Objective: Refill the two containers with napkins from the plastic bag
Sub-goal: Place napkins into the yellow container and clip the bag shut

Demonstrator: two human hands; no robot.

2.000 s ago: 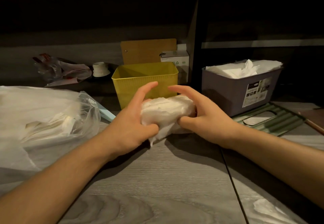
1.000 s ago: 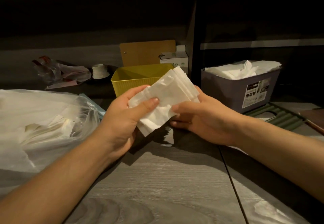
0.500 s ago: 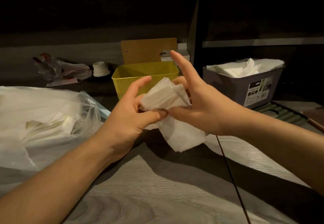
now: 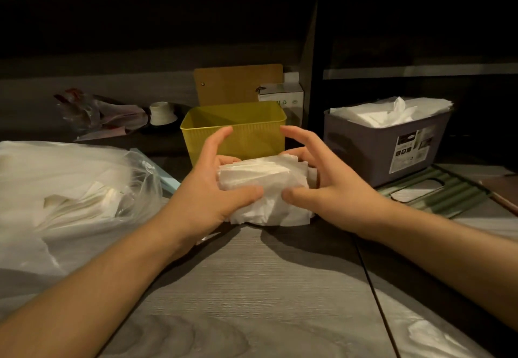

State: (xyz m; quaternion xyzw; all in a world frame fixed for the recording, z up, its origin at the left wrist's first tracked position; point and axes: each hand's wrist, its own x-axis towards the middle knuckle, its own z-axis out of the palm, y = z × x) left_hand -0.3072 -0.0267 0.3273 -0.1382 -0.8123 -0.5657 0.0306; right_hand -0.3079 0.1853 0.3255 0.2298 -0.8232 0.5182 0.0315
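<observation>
Napkin stack (image 4: 266, 186): clamped from both sides between left hand (image 4: 207, 197) and right hand (image 4: 333, 189), thumbs pressed on the near face, index fingers (image 4: 217, 144) lifted and spread above, lower edge on the desk (image 4: 252, 287), probably to square the bundle. Yellow bin (image 4: 234, 130): just beyond the fingertips, nothing visible inside, likely next destination. Grey bin (image 4: 386, 147): beyond the right fingers, already heaped with napkins; plastic bag (image 4: 70, 189): outside the left fingers, holding more.

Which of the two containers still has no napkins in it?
The yellow container, straight behind the hands: what shows of its inside is bare. The grey container to its right is heaped with white napkins.
</observation>
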